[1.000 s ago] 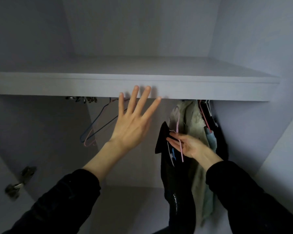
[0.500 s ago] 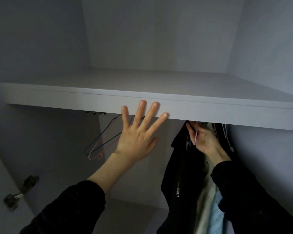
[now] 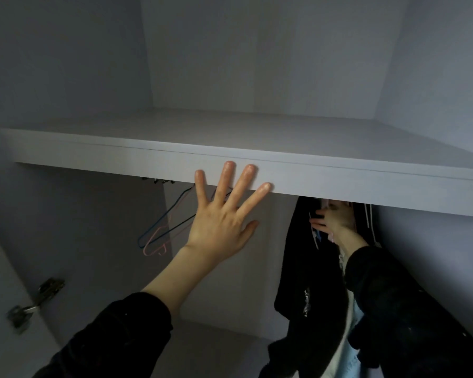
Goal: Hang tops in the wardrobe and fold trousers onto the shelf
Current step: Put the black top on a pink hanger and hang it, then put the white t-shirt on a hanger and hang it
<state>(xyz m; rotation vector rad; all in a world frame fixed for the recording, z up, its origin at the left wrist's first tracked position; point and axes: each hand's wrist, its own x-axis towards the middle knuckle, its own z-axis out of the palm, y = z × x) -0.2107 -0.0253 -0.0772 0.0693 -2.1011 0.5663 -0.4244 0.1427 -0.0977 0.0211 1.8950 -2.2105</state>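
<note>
Now the left hand (image 3: 221, 222) is spread flat, fingertips on the shelf (image 3: 339, 184) edge; the right hand (image 3: 335, 221) reaches under it beside one black top (image 3: 309, 268), grip unclear. Two empty hangers (image 3: 161, 233) dangle left.

Inside of a closet w/ pale grey walls (image 3: 257, 50), dim light. A silver metal hinge (image 3: 36, 301) sits on the door (image 3: 0, 282) at bottom left. Grey back panel (image 3: 268, 241) lower down, darker in the corners.
</note>
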